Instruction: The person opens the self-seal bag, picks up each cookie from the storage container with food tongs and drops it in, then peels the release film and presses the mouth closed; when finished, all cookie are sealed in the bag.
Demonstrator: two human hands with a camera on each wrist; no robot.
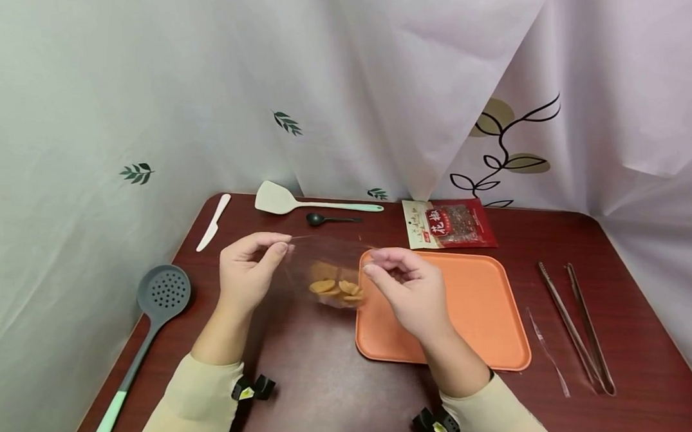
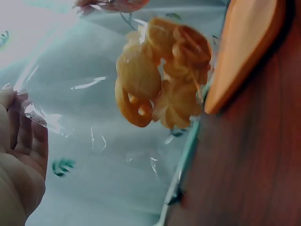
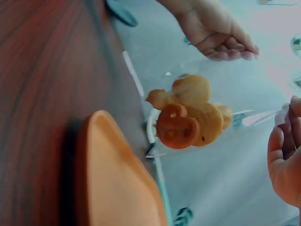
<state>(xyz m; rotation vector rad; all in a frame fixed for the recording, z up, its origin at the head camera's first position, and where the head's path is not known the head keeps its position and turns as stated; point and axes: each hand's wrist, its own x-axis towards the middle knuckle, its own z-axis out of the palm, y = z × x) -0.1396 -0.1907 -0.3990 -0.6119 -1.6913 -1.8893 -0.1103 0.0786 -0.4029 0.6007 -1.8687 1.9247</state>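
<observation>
A clear plastic bag (image 1: pixel 308 259) is stretched between the two hands above the table, in front of the tray's left edge. Golden-brown biscuits (image 2: pixel 157 70) lie gathered at its bottom, some flower-shaped, one with holes through it. My left hand (image 1: pixel 246 268) pinches one upper corner between thumb and fingers. At the opposite upper corner, my right hand (image 1: pixel 410 290) pinches the film the same way, over the orange tray (image 1: pixel 472 307). Both wrist views show the biscuits hanging low in the bag, with the film taut along the top.
Back left lie a white knife (image 1: pixel 214 223), a pale spatula (image 1: pixel 275 198) and a small black spoon (image 1: pixel 317 219). A slotted skimmer (image 1: pixel 164 291) lines the left edge. Behind the tray is a red spice packet (image 1: pixel 451 224); right of it, a clear plastic strip (image 1: pixel 546 349) and metal tongs (image 1: pixel 571 322).
</observation>
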